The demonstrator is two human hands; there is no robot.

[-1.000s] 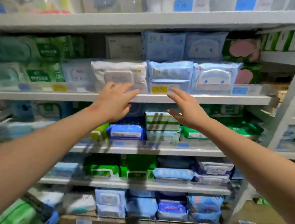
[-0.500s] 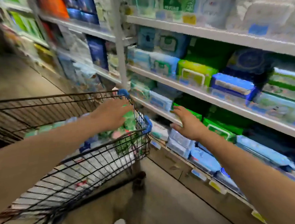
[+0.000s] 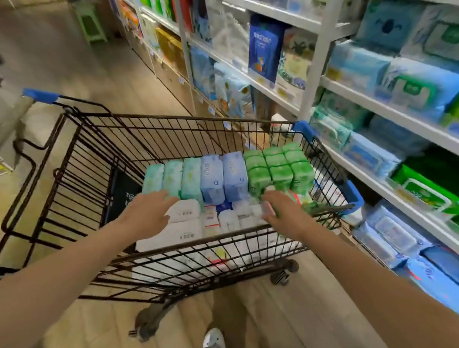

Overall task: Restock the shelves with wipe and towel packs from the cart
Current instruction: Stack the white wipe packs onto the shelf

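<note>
**Hands over the cart, shelves to the right**

Both arms reach over the near edge of the black wire cart (image 3: 163, 124), which stands on the wooden floor (image 3: 80, 64) alongside the shelves (image 3: 401, 121).

The left hand (image 3: 148, 211) is palm down over the white packs (image 3: 183, 211) that lie flat along the cart's near edge. Its fingers are straight and a little apart, with the tips at the foot of the pale green packs (image 3: 171, 176). It holds nothing.

The right hand (image 3: 284, 213) is lower, at the near corner on the shelf side. Its fingers bend down onto a jumble of small white and pink packs (image 3: 253, 209) just below the bright green packs (image 3: 276, 167). Whether they are clamped on one or only resting there cannot be told, as the blur hides the fingertips.

The stock sits in the basket. A row stands upright across its middle: three pale green packs toward the handle side, then two blue packs (image 3: 223, 177), then the block of bright green ones against the shelf-side edge. White packs fill the space between this row and the near edge.

The shelves carry blue, white and green wipe packs on several levels. A green stool (image 3: 90, 22) stands far down the aisle, and the toe of a pale shoe (image 3: 213, 339) shows below the cart.
</note>
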